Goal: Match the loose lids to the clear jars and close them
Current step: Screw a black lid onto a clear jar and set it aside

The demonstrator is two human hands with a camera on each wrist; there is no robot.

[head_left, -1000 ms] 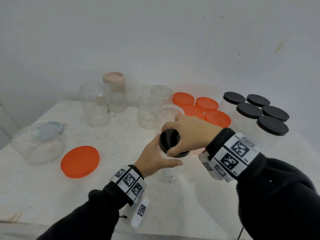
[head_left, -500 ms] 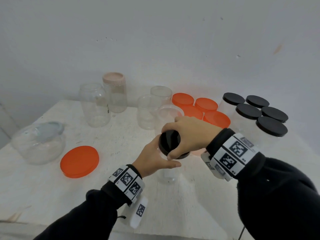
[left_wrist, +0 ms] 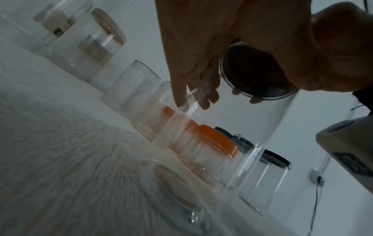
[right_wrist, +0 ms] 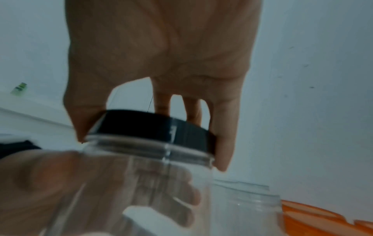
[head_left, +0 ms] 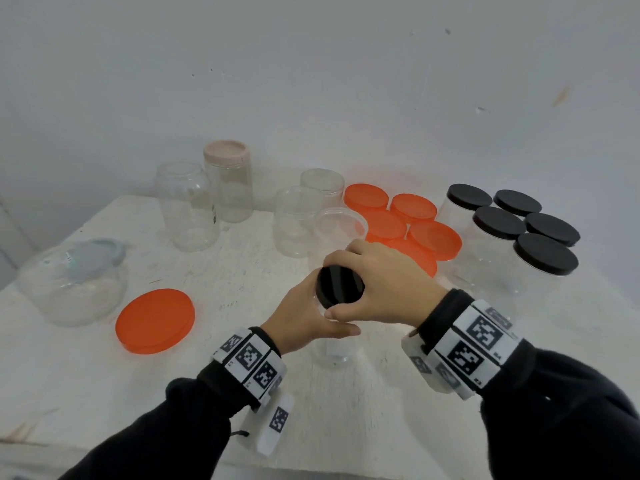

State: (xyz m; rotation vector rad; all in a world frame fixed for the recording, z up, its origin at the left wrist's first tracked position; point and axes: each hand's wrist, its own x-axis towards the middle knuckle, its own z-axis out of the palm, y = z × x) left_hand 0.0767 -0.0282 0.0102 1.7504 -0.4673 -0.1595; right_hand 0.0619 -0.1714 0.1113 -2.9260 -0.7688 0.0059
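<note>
A: Grip? Where's the jar?
B: Right hand [head_left: 377,282] fingers [right_wrist: 222,143] clamp the black lid [head_left: 340,286]; left hand [head_left: 304,317] wraps the clear jar [head_left: 334,351], near-centre on the table [head_left: 346,427].
A: Risk?
B: Lid looks tilted; may cross-thread. Smooth jar could slip.

I count six black-lidded jars [head_left: 498,237], five orange-lidded jars [head_left: 434,237], five open jars [head_left: 187,209], one pink-lidded jar [head_left: 228,181], one loose orange lid [head_left: 154,320].

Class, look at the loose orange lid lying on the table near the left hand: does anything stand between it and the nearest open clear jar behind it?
Nothing visible does. The loose orange lid lies flat, and bare table runs from it to the open clear jars. Both hands are occupied, though: the left hand holds a small jar while the right hand grips its black lid.
</note>
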